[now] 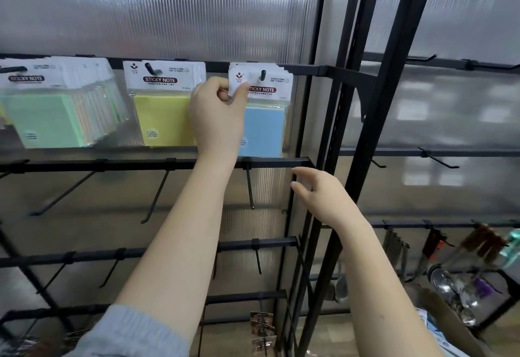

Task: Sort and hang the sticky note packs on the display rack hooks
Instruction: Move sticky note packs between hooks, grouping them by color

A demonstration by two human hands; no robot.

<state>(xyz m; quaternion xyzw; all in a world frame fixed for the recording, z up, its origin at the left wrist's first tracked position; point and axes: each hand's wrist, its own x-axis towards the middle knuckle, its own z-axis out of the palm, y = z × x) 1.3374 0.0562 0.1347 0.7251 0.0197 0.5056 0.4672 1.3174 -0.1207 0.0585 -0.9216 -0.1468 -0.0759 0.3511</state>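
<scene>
Ribbed translucent panels back a black display rack (157, 164), and across its top rail three hooks carry sticky note packs. At the far left a thick bunch of green packs (47, 114) hangs fanned out, next along a yellow pack (161, 118) sits on its own hook, and to the right the blue packs (266, 128) hang from a short black hook (263, 75). Up comes the left hand (216, 114), thumb and fingers pinching the white header card of the front blue pack at its left edge, just beside that hook. The right hand (323, 193) hovers lower, near the end of the second rail, fingers loosely spread and holding nothing. Below, rows of bare hooks (157, 193) slant out from the lower rails. Off to the right, a neighbouring rack holds kitchen utensils (450, 258), blurred, and small brown carded items (263, 331) hang near the bottom centre. A pale blue sleeve (126, 334) shows on the left forearm.
</scene>
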